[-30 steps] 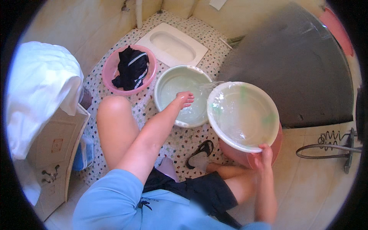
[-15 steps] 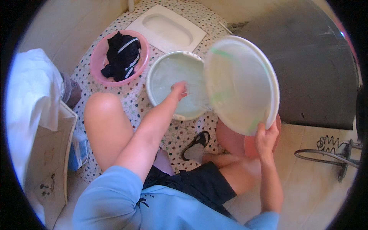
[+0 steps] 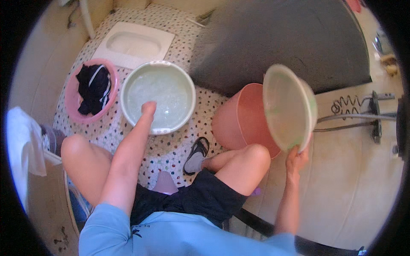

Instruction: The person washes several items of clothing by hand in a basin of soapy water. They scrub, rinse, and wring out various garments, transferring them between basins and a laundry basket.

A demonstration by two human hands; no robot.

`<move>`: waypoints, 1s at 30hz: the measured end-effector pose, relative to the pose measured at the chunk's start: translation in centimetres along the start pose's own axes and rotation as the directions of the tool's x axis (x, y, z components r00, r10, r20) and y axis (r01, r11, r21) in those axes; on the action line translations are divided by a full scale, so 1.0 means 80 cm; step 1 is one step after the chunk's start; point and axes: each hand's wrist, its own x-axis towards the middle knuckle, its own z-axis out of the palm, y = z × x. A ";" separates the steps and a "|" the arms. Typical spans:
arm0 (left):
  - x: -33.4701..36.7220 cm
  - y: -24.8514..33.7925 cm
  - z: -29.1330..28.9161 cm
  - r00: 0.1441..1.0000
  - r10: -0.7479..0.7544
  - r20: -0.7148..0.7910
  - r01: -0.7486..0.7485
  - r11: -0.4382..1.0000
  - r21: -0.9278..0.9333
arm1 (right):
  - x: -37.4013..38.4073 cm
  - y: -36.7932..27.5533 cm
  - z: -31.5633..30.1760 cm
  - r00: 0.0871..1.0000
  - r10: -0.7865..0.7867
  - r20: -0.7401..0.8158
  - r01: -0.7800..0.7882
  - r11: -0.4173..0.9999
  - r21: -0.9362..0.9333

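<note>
My right hand point(image 3: 297, 158) grips the lower rim of a pale translucent plastic basin point(image 3: 287, 109) with green marks. That basin is tipped up on its side, above and beside a tall pink bucket point(image 3: 230, 121), and covers part of the bucket's mouth. My left hand point(image 3: 148, 108) reaches over the near part of a whitish-green basin point(image 3: 128, 96) of water on the floor. Its fingers point away from me and cannot be made out, so whether they are in the water or hold anything is hidden.
Left of the water basin stands a pink basin point(image 3: 70, 100) with dark clothes point(image 3: 95, 87) in it. Behind them is a white squat toilet point(image 3: 168, 42). A dark panel point(image 3: 282, 38) stands at the far right, with a hose point(image 3: 346, 117) on the wall. White cloth point(image 3: 25, 141) hangs at left.
My right hand has carried the pale basin rightward relative to the water basin, and more of the pink bucket shows. The view has turned right. My left hand stays over the water.
</note>
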 end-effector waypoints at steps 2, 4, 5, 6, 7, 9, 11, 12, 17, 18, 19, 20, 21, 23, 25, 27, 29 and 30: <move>-0.012 -0.004 -0.019 0.989 0.141 0.048 -0.149 0.930 0.337 | -0.030 0.037 0.019 0.948 0.280 0.152 -0.274 0.960 -0.062; -0.043 0.018 -0.019 0.982 0.168 0.087 -0.189 0.881 0.433 | -0.050 0.077 0.054 0.899 0.386 0.209 -0.349 0.917 -0.193; -0.064 0.040 -0.015 0.983 0.160 0.090 -0.181 0.924 0.337 | -0.067 0.108 0.078 0.928 0.330 0.172 -0.279 0.922 -0.267; -0.093 0.057 -0.014 0.986 0.138 0.091 -0.157 0.956 0.249 | -0.081 0.127 0.099 0.865 0.455 0.212 -0.367 0.861 -0.352; -0.112 0.069 -0.018 0.990 0.114 0.079 -0.126 0.979 0.159 | -0.087 0.136 0.127 0.786 0.566 0.248 -0.437 0.794 -0.423; -0.115 0.084 -0.040 0.998 0.043 0.042 -0.047 0.994 0.099 | -0.085 0.127 0.192 0.609 0.738 0.290 -0.621 0.671 -0.405; -0.112 0.085 -0.056 0.999 0.021 0.031 -0.023 0.998 0.062 | -0.086 0.117 0.247 0.410 0.864 0.291 -0.824 0.488 -0.288; -0.104 0.082 -0.069 0.999 0.041 0.022 -0.042 0.997 0.058 | -0.092 0.119 0.277 0.322 0.886 0.334 -0.894 0.401 -0.202; -0.141 0.107 -0.071 0.983 -0.099 0.155 0.099 0.995 0.007 | -0.130 0.172 0.356 -0.028 0.756 0.654 -0.917 -0.280 0.284; -0.149 0.112 -0.072 0.980 -0.100 0.170 0.100 0.995 0.010 | -0.136 0.186 0.365 -0.063 0.712 0.700 -0.881 -0.369 0.296; -0.151 0.123 -0.071 0.979 -0.090 0.184 0.092 0.996 0.002 | -0.141 0.210 0.366 -0.083 0.683 0.726 -0.853 -0.425 0.302; -0.152 0.126 -0.065 0.974 -0.079 0.213 0.083 0.997 -0.010 | -0.149 0.238 0.358 -0.090 0.662 0.744 -0.830 -0.463 0.311; -0.150 0.131 -0.056 0.968 -0.056 0.245 0.066 0.997 -0.034 | -0.152 0.270 0.342 -0.084 0.659 0.747 -0.811 -0.481 0.333; -0.145 0.138 -0.065 0.970 -0.072 0.231 0.080 0.996 -0.027 | -0.159 0.266 0.325 0.011 0.622 0.783 -0.764 -0.500 0.407; -0.147 0.122 -0.080 0.972 -0.108 0.207 0.117 0.993 -0.030 | -0.159 0.242 0.288 0.062 0.608 0.791 -0.745 -0.499 0.442; -0.143 0.113 -0.087 0.973 -0.129 0.193 0.141 0.989 -0.050 | -0.142 0.207 0.236 0.104 0.651 0.752 -0.762 -0.434 0.481; -0.149 0.105 -0.093 0.986 -0.132 0.100 0.150 0.968 -0.202 | -0.099 0.106 0.168 0.235 0.706 0.668 -0.734 -0.321 0.598; -0.149 0.113 -0.081 0.982 -0.133 0.133 0.159 0.964 -0.213 | -0.085 0.097 0.135 0.284 0.712 0.643 -0.716 -0.288 0.635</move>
